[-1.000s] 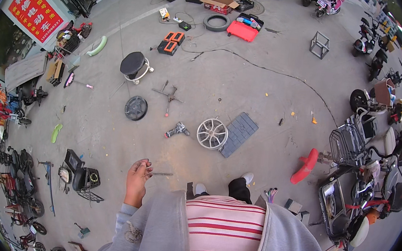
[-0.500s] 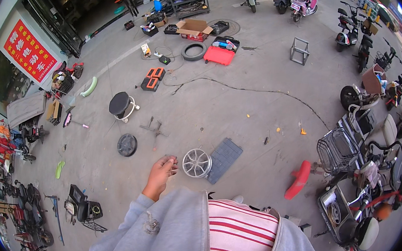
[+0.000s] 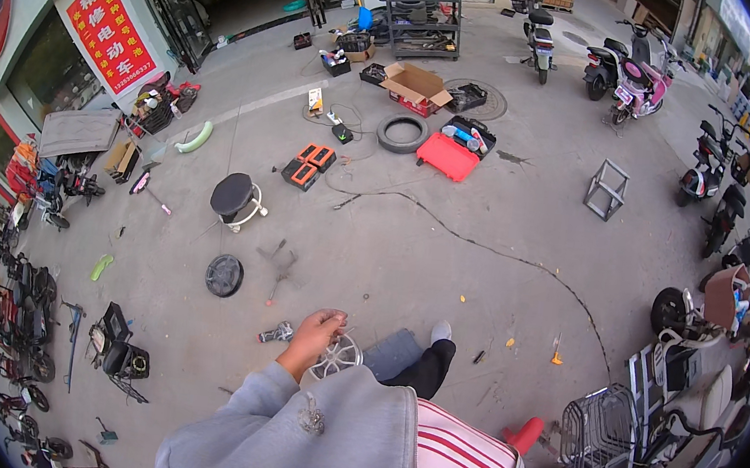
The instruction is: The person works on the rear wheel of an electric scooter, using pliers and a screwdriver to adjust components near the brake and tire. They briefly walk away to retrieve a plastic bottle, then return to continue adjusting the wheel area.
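Note:
My left hand (image 3: 315,338) is held out in front of my grey sleeve, its fingers curled and pressed together. What they hold, if anything, is hidden. Just beyond it on the ground lies a silver spoked wheel (image 3: 345,353), partly covered by the hand and sleeve. A dark grey flat board (image 3: 392,352) lies beside the wheel, and my foot (image 3: 441,332) in a light shoe stands at its right. Left of my hand is a grey cylindrical tool (image 3: 277,332) with a red end. My right hand is out of view.
A round black disc (image 3: 224,275), a four-armed metal tool (image 3: 278,265) and a black-topped stool (image 3: 235,200) stand ahead-left. Farther off are an orange-and-black case (image 3: 309,166), a tyre (image 3: 402,133) and an open red toolbox (image 3: 449,157). A long cable (image 3: 485,244) crosses the ground. Scooters (image 3: 674,407) line the right.
My view has shifted, and my leg and foot have come into sight by the board. My left hand now covers part of the wheel; the grey tool has become visible beside it.

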{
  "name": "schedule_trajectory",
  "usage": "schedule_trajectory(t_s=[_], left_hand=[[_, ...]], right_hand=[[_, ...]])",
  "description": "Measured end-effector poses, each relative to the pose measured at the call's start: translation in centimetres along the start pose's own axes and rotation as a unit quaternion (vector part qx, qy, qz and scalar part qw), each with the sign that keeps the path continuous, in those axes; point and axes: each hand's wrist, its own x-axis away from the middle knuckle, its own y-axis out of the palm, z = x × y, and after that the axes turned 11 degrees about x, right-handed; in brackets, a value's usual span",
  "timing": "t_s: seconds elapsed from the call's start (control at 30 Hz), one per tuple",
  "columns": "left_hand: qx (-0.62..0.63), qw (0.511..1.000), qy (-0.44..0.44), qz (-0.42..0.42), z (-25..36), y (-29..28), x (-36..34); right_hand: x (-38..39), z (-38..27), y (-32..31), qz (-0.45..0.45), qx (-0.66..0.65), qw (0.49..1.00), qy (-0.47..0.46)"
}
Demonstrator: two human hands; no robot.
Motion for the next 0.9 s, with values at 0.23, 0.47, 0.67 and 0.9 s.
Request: schedule_trajectory(t_s=[0.23, 0.47, 0.67, 0.9], left_hand=[[-0.022, 0.997, 0.010, -0.067, 9.5, 15.5, -17.2], [-0.054, 0.995, 0.064, -0.045, 20.5, 21.1, -27.8], [0.006, 0.993, 0.078, 0.089, 24.3, 19.9, -34.3], [0.088, 0.965, 0.093, 0.229, 31.5, 21.7, -39.9]], right_hand=[[-13.1, -20.7, -5.3, 0.005, 0.029, 0.999, -0.039], [-22.2, -36.0, -7.6, 0.010, 0.035, 0.998, -0.047], [-31.3, -47.1, -5.6, -0.006, 0.069, 0.997, -0.020], [-42.2, -63.2, -6.7, -0.016, 0.130, 0.991, -0.009]])
